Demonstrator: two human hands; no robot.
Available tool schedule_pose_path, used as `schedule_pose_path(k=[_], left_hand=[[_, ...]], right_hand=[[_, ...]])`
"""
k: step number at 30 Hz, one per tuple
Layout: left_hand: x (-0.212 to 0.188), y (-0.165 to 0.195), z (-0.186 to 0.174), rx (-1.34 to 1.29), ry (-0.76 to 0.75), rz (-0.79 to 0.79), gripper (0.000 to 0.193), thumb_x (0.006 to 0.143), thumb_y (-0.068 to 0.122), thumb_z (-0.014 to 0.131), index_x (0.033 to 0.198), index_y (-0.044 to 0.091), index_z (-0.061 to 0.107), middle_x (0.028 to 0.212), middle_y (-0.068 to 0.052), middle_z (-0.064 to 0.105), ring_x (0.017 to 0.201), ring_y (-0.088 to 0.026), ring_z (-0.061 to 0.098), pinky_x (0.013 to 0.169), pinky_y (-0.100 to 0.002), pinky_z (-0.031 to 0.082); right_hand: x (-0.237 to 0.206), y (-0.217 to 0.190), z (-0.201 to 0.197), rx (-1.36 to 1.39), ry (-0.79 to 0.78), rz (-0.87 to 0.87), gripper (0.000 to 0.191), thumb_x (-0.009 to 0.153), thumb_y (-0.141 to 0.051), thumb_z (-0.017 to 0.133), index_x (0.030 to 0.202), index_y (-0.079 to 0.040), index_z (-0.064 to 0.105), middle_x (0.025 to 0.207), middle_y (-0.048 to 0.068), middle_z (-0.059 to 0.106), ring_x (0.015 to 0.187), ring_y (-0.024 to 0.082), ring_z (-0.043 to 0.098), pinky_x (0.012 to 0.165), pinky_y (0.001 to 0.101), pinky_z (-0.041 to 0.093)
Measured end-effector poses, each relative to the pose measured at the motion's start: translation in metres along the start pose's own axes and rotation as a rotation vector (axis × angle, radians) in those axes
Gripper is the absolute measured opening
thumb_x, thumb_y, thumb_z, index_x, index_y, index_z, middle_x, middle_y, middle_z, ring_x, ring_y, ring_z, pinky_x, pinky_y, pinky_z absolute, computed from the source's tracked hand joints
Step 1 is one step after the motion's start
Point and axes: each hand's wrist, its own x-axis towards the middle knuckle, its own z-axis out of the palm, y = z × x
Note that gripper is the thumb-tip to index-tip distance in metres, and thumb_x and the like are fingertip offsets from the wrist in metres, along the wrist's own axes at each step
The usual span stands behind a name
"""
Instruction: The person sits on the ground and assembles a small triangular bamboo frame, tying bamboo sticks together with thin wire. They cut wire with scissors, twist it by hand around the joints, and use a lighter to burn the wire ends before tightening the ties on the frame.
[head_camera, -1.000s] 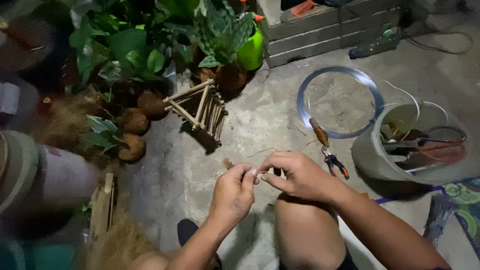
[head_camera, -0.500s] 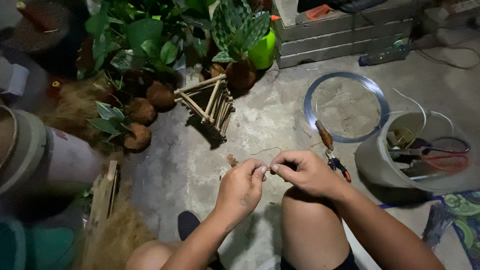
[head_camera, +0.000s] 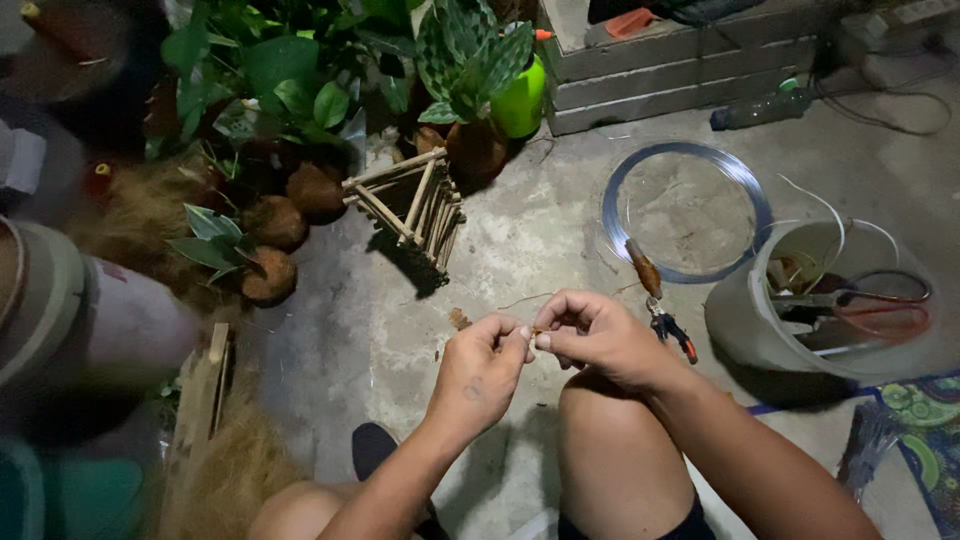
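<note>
My left hand (head_camera: 482, 368) and my right hand (head_camera: 598, 337) meet above my right knee, fingertips pinched together on a small thin piece (head_camera: 533, 331), likely a bit of wire. A thin strand runs off from the hands to the left over the concrete floor. Pliers (head_camera: 660, 303) with a brown grip and red-tipped handles lie on the floor just right of my right hand. A coil of clear line (head_camera: 686, 211) lies beyond them.
A small frame of bamboo sticks (head_camera: 410, 203) stands on the floor ahead. Potted plants (head_camera: 470, 70) and coconut-husk balls (head_camera: 272, 222) crowd the back left. A white bucket (head_camera: 760, 330) with scissors and tools stands at the right. A green bottle (head_camera: 522, 100) stands by concrete blocks.
Both hands stay pinched together over the knee; the view has shifted slightly, with the hands a little lower and more central.
</note>
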Motion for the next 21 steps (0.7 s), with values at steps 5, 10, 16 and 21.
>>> schedule_pose_path(k=[5,10,16,21], left_hand=[[0.001,-0.003,0.002,-0.042,-0.010,-0.003,0.025,0.095,0.021,0.062,0.094,0.000,0.074,0.077,-0.003,0.074,0.069,-0.007,0.065,0.062,-0.026,0.053],[0.002,-0.007,0.003,-0.040,-0.017,-0.020,0.025,0.095,0.022,0.063,0.094,0.000,0.074,0.076,-0.004,0.074,0.065,-0.008,0.061,0.058,-0.026,0.050],[0.003,-0.012,0.005,-0.084,-0.009,-0.009,0.024,0.095,0.021,0.062,0.095,0.000,0.073,0.078,-0.003,0.074,0.066,-0.006,0.062,0.059,-0.026,0.051],[0.005,-0.021,0.007,-0.154,0.003,0.057,0.022,0.098,0.019,0.062,0.094,0.001,0.073,0.080,-0.002,0.073,0.070,-0.006,0.061,0.063,-0.025,0.051]], right_hand=[[-0.001,-0.003,0.001,0.013,0.025,-0.023,0.023,0.085,-0.009,0.073,0.107,-0.005,0.068,0.086,-0.002,0.067,0.073,0.006,0.061,0.062,0.0239,0.050],[0.001,0.003,-0.001,-0.044,0.025,-0.093,0.017,0.088,-0.007,0.072,0.104,-0.002,0.070,0.083,0.001,0.066,0.070,0.007,0.061,0.062,0.0246,0.051],[0.001,0.006,-0.003,-0.073,0.012,-0.095,0.011,0.090,-0.008,0.071,0.099,-0.003,0.069,0.086,0.001,0.068,0.068,0.006,0.060,0.059,0.0238,0.049],[0.001,0.004,-0.001,-0.075,0.018,-0.036,0.009,0.091,-0.010,0.069,0.097,-0.004,0.068,0.084,0.003,0.070,0.064,0.007,0.058,0.054,0.0238,0.046]])
